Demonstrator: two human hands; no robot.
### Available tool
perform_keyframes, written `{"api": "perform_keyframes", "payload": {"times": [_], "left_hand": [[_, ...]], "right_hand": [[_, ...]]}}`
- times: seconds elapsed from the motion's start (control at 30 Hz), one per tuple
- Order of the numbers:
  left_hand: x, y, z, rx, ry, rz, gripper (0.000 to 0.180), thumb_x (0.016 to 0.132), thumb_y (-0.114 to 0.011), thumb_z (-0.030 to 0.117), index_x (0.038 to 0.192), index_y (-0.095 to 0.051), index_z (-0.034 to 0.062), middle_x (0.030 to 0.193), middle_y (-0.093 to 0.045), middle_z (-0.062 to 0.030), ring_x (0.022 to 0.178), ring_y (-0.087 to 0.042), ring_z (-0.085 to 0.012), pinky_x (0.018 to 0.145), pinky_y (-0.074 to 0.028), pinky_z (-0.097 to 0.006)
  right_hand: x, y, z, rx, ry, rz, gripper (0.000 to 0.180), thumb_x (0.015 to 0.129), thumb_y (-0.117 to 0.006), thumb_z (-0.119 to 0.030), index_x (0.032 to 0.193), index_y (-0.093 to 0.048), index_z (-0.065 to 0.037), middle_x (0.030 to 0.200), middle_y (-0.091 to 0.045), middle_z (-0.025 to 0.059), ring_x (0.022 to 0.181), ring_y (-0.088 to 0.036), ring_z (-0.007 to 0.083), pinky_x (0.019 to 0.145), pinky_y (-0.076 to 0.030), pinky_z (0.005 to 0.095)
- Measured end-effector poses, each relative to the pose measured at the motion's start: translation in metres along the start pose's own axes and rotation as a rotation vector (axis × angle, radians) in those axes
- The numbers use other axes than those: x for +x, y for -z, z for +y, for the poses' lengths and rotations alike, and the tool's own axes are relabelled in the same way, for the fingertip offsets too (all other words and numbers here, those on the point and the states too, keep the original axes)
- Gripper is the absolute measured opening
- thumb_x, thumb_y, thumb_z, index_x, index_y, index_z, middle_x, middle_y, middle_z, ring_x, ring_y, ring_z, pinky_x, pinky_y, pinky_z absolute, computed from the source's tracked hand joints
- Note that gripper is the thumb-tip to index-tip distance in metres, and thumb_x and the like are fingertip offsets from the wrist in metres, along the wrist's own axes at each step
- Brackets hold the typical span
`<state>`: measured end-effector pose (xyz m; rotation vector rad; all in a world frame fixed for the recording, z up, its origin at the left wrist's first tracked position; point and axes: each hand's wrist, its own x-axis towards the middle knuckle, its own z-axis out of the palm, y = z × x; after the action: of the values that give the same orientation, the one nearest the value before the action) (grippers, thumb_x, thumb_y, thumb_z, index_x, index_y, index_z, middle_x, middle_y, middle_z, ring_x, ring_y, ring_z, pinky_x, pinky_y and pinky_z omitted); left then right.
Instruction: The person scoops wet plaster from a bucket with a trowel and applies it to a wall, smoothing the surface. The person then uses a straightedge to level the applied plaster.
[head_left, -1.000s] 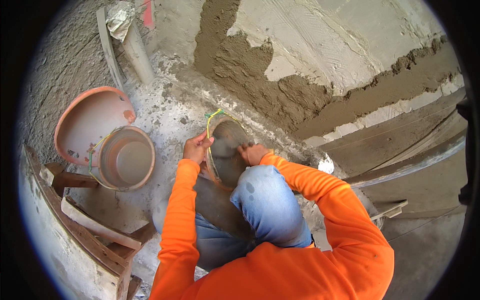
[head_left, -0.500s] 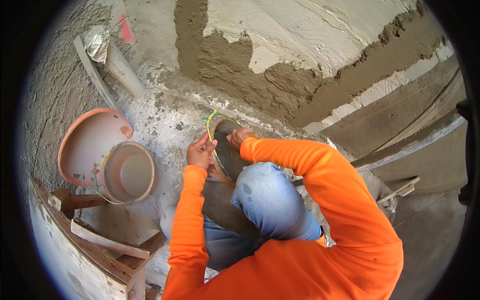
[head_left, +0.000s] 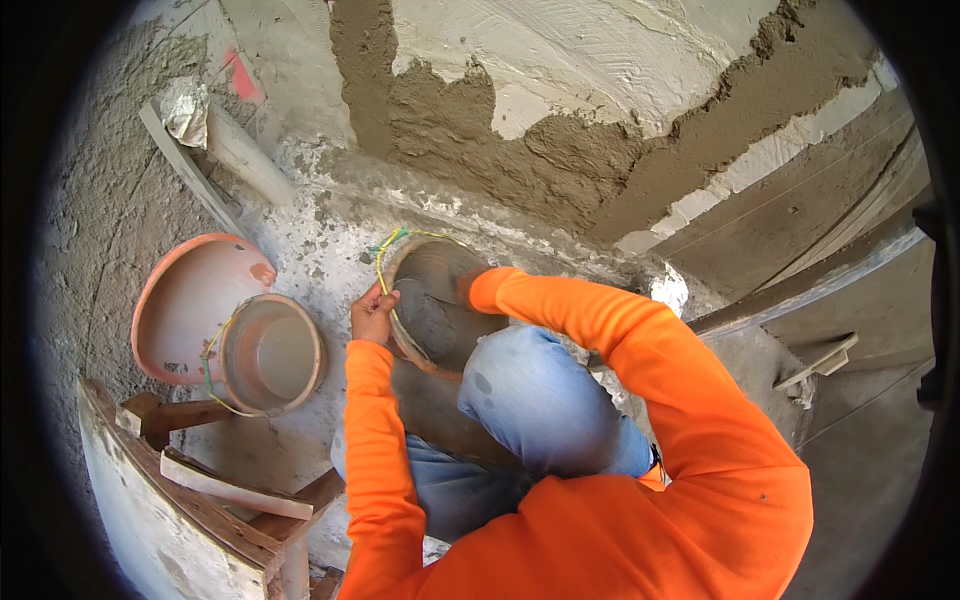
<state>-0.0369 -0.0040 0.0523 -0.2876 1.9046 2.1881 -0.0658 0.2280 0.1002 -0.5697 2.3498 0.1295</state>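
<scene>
A round bucket (head_left: 440,368) with an orange-brown rim stands tilted in front of my bent knee. Grey wet mortar (head_left: 432,312) shows inside it. My left hand (head_left: 373,316) is closed on the bucket's left rim, by the yellow cord handle (head_left: 380,262). My right hand (head_left: 468,286) reaches into the bucket at its far right side. It looks closed, but the sleeve and shadow cover most of it, and what it grips cannot be made out.
To the left stand a smaller bucket (head_left: 316,345) and a large orange basin (head_left: 150,300). A wooden frame (head_left: 235,482) lies near left. A foil-topped pipe (head_left: 245,150) and a strip (head_left: 185,170) lean far left. Fresh mortar (head_left: 560,165) covers part of the wall ahead.
The bucket has tipped, so more of its inside shows. My left hand has moved slightly left and down with the rim. My right hand has gone deeper into the bucket.
</scene>
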Motion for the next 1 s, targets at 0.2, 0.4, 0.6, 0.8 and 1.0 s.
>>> {"api": "perform_keyframes", "payload": {"times": [0.2,0.4,0.6,0.8,1.0], "left_hand": [[0.009,0.026,0.001,-0.054,-0.026,-0.13,0.044,0.09,-0.066,0.007,0.132,-0.058,-0.0032,0.108,-0.068,-0.0017,0.093,-0.059,-0.0069,0.086,-0.045,-0.023],[0.007,0.061,0.001,-0.021,-0.026,-0.088,0.048,0.09,-0.067,0.012,0.134,-0.056,-0.0037,0.123,-0.064,-0.0059,0.11,-0.057,-0.0109,0.1,-0.041,-0.026],[0.005,0.069,0.004,-0.032,-0.058,-0.128,0.047,0.09,-0.068,0.012,0.134,-0.057,-0.0026,0.121,-0.065,-0.0042,0.106,-0.057,-0.0099,0.096,-0.043,-0.025],[0.0,0.059,0.008,-0.006,-0.012,-0.063,0.049,0.09,-0.068,0.012,0.135,-0.055,-0.0033,0.122,-0.065,-0.0044,0.107,-0.058,-0.0104,0.096,-0.043,-0.025],[-0.006,0.04,0.017,-0.037,0.041,-0.075,0.048,0.09,-0.069,0.012,0.134,-0.058,-0.002,0.118,-0.065,-0.0029,0.102,-0.057,-0.0085,0.092,-0.044,-0.024]], "right_hand": [[-0.003,0.002,-0.044,-0.221,0.474,0.438,0.029,0.084,-0.056,-0.013,0.109,-0.066,-0.002,0.098,-0.072,0.0113,0.09,-0.07,0.0364,0.074,-0.057,0.046],[0.0,-0.011,-0.016,-0.1,0.359,0.396,0.046,0.088,-0.052,-0.015,0.13,-0.049,0.005,0.095,-0.069,0.0182,0.089,-0.071,0.0367,0.073,-0.058,0.0466],[0.02,-0.049,-0.035,-0.084,0.465,0.216,0.036,0.089,-0.049,-0.018,0.118,-0.055,0.002,0.089,-0.07,0.0189,0.079,-0.071,0.0371,0.067,-0.057,0.0474],[0.024,-0.071,-0.022,0.173,0.252,0.561,0.03,0.09,-0.048,-0.02,0.109,-0.059,0.001,0.077,-0.069,0.0184,0.069,-0.069,0.04,0.061,-0.055,0.0513],[0.02,-0.066,-0.014,0.028,0.366,0.358,0.03,0.095,-0.044,-0.023,0.106,-0.061,-0.001,0.082,-0.069,0.0193,0.074,-0.069,0.0401,0.068,-0.056,0.05]]}}
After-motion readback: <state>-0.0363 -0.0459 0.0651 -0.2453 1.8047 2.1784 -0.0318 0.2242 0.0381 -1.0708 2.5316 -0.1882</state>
